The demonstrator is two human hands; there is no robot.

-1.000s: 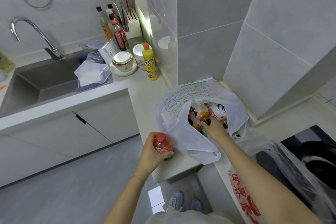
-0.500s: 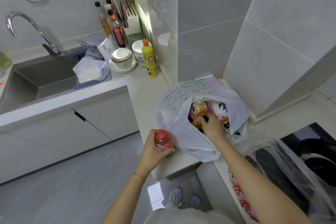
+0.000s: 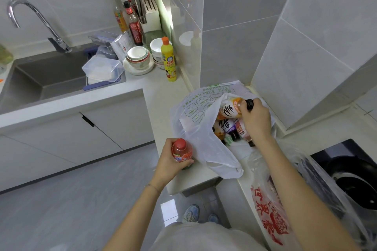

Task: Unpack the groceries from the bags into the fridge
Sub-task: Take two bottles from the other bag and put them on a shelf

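So our right hand [image 3: 256, 117] pinches the orange bottle [image 3: 230, 109] by its black cap, body trailing left into the white bag [image 3: 204, 138], where more bottles [image 3: 230, 128] lie heaped. Our left hand [image 3: 169, 166] is wrapped round a red bottle [image 3: 181, 153] standing on the bench [image 3: 161, 91] edge beside the bag.

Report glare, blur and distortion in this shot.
Head view: soft, even light, faint shadows; a glare patch on the floor; the glossy wall mirrors the yellow bottle; wide-angle lens tilts verticals outward; bag print reads sharp.
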